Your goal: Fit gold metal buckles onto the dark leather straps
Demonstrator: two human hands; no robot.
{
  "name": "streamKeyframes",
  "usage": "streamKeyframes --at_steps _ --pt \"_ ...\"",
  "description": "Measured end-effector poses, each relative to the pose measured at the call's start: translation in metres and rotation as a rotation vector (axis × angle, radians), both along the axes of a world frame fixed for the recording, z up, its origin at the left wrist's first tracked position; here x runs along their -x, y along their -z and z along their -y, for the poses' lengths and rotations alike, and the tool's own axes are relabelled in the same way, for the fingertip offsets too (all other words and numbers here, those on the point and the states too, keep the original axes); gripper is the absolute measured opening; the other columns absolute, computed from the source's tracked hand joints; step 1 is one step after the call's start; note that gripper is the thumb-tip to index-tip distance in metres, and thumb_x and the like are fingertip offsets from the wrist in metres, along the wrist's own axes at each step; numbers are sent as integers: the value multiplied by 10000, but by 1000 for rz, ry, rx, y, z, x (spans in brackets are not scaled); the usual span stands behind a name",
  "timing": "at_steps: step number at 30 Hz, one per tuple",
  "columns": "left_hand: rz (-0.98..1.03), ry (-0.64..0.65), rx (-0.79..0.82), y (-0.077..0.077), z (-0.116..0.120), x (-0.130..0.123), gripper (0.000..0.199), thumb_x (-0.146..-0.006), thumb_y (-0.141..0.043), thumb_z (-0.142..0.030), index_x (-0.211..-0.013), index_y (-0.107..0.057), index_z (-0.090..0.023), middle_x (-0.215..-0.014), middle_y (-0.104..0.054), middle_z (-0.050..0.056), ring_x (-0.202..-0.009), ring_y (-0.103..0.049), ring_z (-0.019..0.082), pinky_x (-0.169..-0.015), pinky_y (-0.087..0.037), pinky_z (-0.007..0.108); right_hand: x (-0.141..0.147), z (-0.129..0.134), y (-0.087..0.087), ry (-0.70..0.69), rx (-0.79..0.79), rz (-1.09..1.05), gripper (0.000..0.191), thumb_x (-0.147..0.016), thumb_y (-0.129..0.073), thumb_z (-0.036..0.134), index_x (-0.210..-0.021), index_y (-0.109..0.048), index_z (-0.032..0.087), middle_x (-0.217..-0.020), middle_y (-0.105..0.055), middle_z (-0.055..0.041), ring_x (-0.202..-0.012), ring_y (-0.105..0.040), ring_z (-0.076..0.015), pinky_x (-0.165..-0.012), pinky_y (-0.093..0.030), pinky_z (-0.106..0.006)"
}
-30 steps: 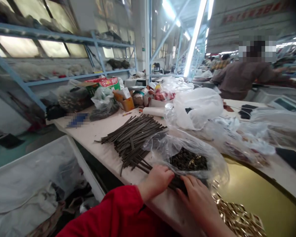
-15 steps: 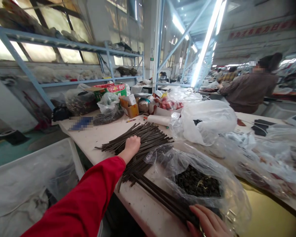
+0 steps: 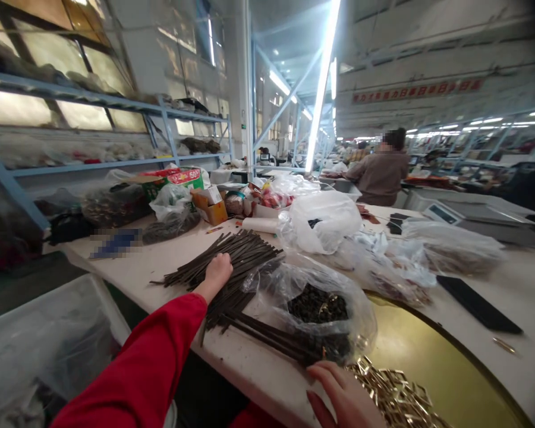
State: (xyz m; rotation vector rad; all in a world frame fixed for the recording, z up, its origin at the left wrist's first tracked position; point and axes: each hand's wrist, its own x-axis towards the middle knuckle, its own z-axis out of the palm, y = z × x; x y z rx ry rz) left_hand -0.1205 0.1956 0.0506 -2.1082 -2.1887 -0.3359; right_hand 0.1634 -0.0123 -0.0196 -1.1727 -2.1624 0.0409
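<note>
A heap of long, thin dark brown strips [image 3: 249,249] is spread over the table. My left hand [image 3: 219,270], in a red sleeve, rests closed on the heap, its fingers curled down among the strips; how many they grip is hidden. A separate bundle of strips [image 3: 267,334] runs towards my right hand [image 3: 345,395] at the table's near edge. The thumb and fingers of that hand are apart, with nothing visible between them. Gold metal buckles [image 3: 396,395] lie right beside it on a round gold tray [image 3: 410,339].
A clear plastic bag [image 3: 361,315] of small dark pieces stands between the strips and the tray. More plastic bags, a paper roll [image 3: 259,224] and boxes lie behind. A lined bin [image 3: 49,321] is at left. A co-worker [image 3: 381,169] stands farther off.
The view has swung right, bringing the gold buckles and more of the tray into sight. My right hand has come off the ends of the strip bundle; my left stays on the heap.
</note>
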Motion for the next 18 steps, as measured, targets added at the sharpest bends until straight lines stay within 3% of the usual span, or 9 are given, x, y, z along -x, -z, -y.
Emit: streamKeyframes --at_steps 3,5,7,9,11,13,16,18 --pt "61 128 -31 -15 34 -16 169 -840 -391 -179 -977 -480 -136 -960 -583 89 -889 -576 173 -785 -425 274 5 11 -20 124 321 -328 256 -810 -488 301 -1042 -541 210 -848 -661 -64 -765 -633 -193 -696 -509 -313" --pt "115 248 -15 -19 69 -30 159 -843 -380 -218 -980 -446 -172 -883 -589 34 -824 -582 145 -757 -425 238 4 9 -31 177 557 -659 384 -812 -474 420 -1116 -466 185 -769 -625 -43 -659 -601 -170 -611 -490 -303" --pt "229 440 48 -17 109 -42 97 -811 -412 -217 -898 -447 -197 -782 -582 -3 -730 -582 133 -687 -426 219 1 3 -40 144 735 -1015 533 -776 -458 551 -1153 -404 178 -705 -589 -13 -550 -545 -139 -500 -441 -268" --pt "308 540 136 -10 148 -53 86 -780 -406 -168 -839 -457 -203 -744 -579 -2 -699 -579 144 -660 -415 235 -2 -2 -45 134 818 -1239 528 -750 -477 582 -1096 -436 186 -624 -541 27 -485 -479 -104 -450 -375 -226" --pt "362 565 243 -1 175 -63 114 -763 -398 -140 -830 -469 -200 -730 -590 5 -698 -580 155 -655 -408 248 -2 -4 -49 179 833 -1286 417 -734 -540 534 -963 -497 189 -535 -470 64 -446 -414 -79 -434 -314 -201" --pt "442 581 347 6 188 -73 154 -775 -396 -154 -893 -487 -195 -788 -618 23 -746 -588 164 -677 -410 257 3 -5 -51 216 840 -1213 344 -715 -584 493 -856 -515 187 -469 -404 87 -411 -356 -68 -417 -262 -196" --pt "532 635 442 10 186 -89 190 -816 -379 -221 -942 -518 -193 -881 -636 48 -815 -582 176 -720 -407 277 12 -11 -49 142 881 -1017 339 -734 -545 507 -818 -520 179 -432 -374 93 -391 -333 -73 -406 -253 -204" --pt "593 641 509 10 179 -96 219 -840 -345 -274 -857 -542 -178 -769 -623 39 -712 -564 161 -660 -405 271 11 -25 -45 87 884 -886 373 -789 -436 532 -840 -523 172 -485 -434 65 -421 -400 -91 -426 -321 -219"
